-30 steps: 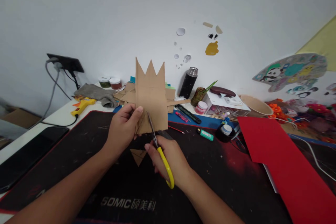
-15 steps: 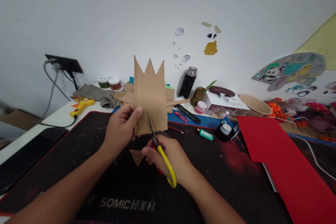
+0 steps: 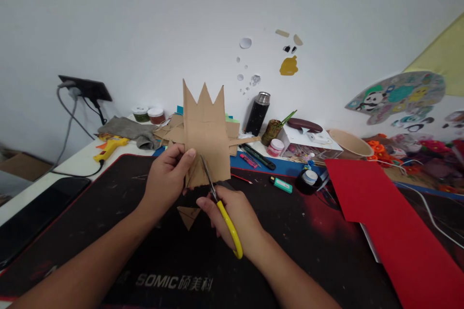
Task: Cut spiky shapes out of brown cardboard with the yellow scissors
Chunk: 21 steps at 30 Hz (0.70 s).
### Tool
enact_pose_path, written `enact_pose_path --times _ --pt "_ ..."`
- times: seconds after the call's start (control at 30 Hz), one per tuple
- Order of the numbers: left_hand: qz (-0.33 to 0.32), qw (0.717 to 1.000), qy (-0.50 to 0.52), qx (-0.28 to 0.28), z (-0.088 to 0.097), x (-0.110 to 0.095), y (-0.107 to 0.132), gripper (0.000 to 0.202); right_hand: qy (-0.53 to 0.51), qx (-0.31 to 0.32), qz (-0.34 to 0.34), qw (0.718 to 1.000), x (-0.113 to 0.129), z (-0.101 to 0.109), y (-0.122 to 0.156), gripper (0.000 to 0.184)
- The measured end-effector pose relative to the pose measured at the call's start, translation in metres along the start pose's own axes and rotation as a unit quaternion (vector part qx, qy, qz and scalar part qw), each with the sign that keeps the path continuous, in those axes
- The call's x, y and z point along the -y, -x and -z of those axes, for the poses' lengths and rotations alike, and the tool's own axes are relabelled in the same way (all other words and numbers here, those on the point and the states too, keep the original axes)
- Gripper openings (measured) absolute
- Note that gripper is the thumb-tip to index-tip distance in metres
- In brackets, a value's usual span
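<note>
A brown piece of cardboard (image 3: 208,130), its top edge cut into three points, stands upright in my left hand (image 3: 168,174). The thumb lies on its front face at the lower left, with the other fingers behind. My right hand (image 3: 237,217) is closed around scissors (image 3: 228,227) with a yellow handle. The upper blade lies across the front of the cardboard's lower part; the other blade is hidden behind it. On the dark mat below lies a small cardboard triangle (image 3: 188,216).
Behind the cardboard are more cardboard scraps (image 3: 172,131) and a black thermos (image 3: 258,113). A yellow glue gun (image 3: 110,148) and a phone (image 3: 39,217) are at the left. Red sheet material (image 3: 395,231) covers the right side. A teal-green lighter-like item (image 3: 282,184) lies on the mat (image 3: 145,251).
The scissor handles have come closer together, and the red part seen beneath my right hand is now hidden. The whole view has shifted slightly.
</note>
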<state>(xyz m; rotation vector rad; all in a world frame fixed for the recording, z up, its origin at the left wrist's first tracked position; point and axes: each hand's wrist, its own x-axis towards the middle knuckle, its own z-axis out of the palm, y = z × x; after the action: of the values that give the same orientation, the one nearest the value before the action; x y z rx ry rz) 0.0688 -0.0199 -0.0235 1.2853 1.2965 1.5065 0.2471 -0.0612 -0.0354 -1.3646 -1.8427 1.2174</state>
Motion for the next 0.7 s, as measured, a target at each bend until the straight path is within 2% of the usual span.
enact_pose_path --times 0.23,0.43,0.7 --pt "-0.013 1.000 -0.018 -0.013 -0.0027 -0.0027 0.0028 0.028 0.017 -0.015 0.009 1.000 -0.0012 0.0010 -0.0008 0.031" --pt "-0.021 0.999 0.008 -0.032 -0.0059 -0.0005 0.0025 0.022 0.017 -0.019 0.011 1.000 -0.0020 0.0006 -0.0011 0.035" --pt "-0.022 0.999 0.011 -0.020 -0.0068 -0.0044 0.0047 0.023 0.031 -0.015 0.012 0.999 -0.0016 -0.0013 -0.0011 0.035"
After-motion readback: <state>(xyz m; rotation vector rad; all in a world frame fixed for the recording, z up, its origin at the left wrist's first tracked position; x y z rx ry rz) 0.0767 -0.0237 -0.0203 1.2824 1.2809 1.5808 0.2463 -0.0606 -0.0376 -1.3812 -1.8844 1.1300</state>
